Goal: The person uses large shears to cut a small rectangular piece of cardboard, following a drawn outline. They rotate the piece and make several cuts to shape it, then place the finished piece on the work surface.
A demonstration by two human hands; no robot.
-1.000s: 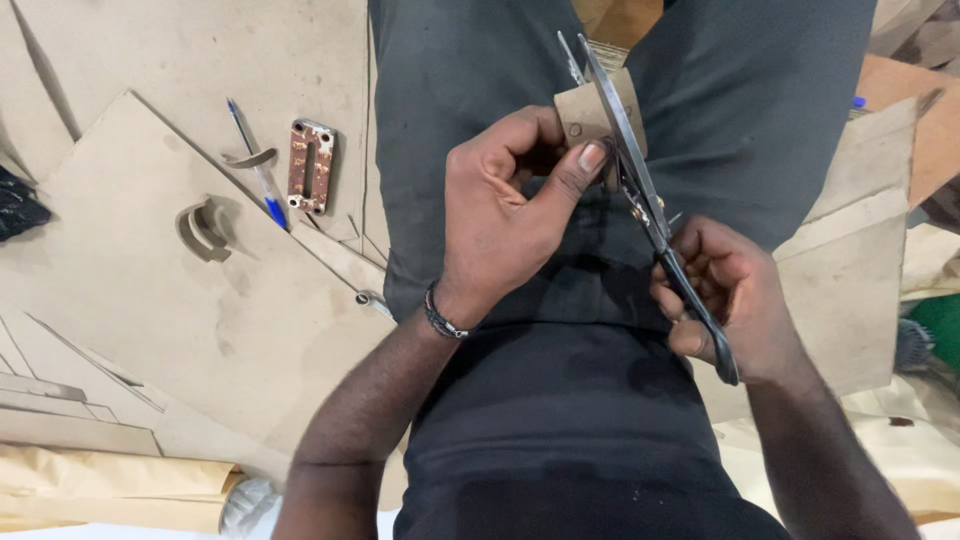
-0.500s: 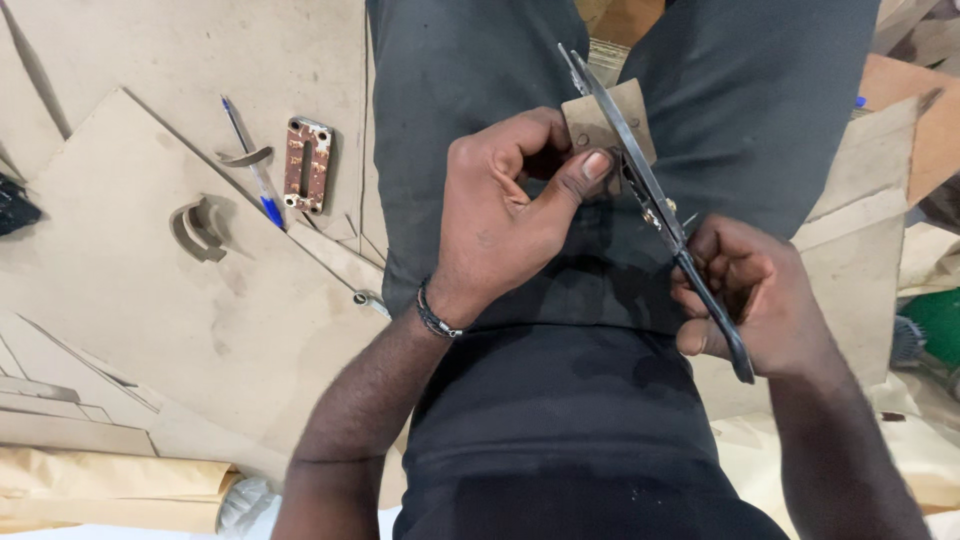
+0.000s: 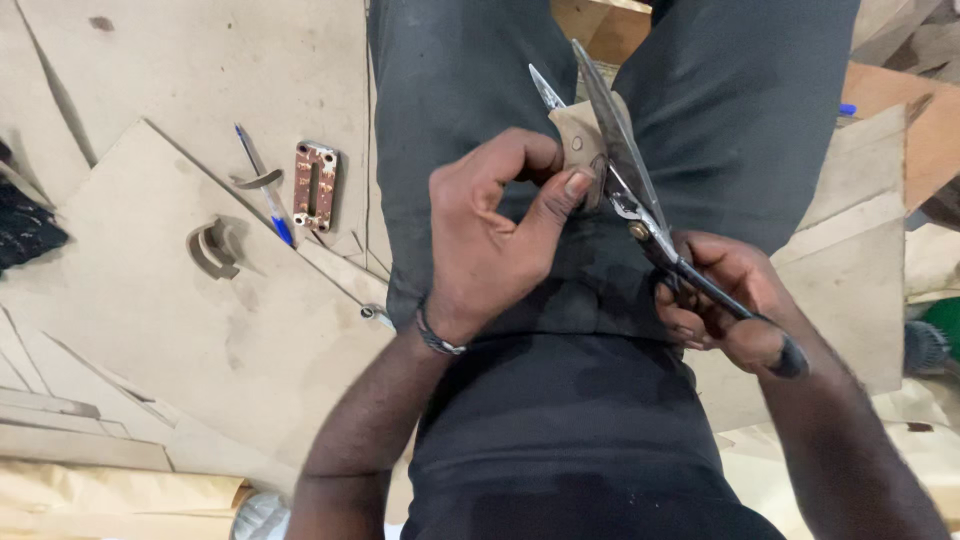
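Note:
My left hand (image 3: 490,235) pinches a small tan piece of board (image 3: 578,145) between thumb and fingers, over my lap in dark trousers. My right hand (image 3: 725,300) grips the handles of long metal scissors (image 3: 620,170). The blades are parted around the tan piece, with one tip showing to its left and the other blade lying across its right side. A dark band sits on my left wrist.
Tan board sheets and offcuts (image 3: 200,300) cover the floor on both sides. A rusty metal hinge plate (image 3: 315,185), a blue pen (image 3: 262,185) and a curved cut-out scrap (image 3: 213,250) lie at the left. More board pieces (image 3: 860,240) lie at the right.
The scissor blades have opened wider around the tan piece, and my right hand has shifted slightly down and right. My left hand keeps the same grip.

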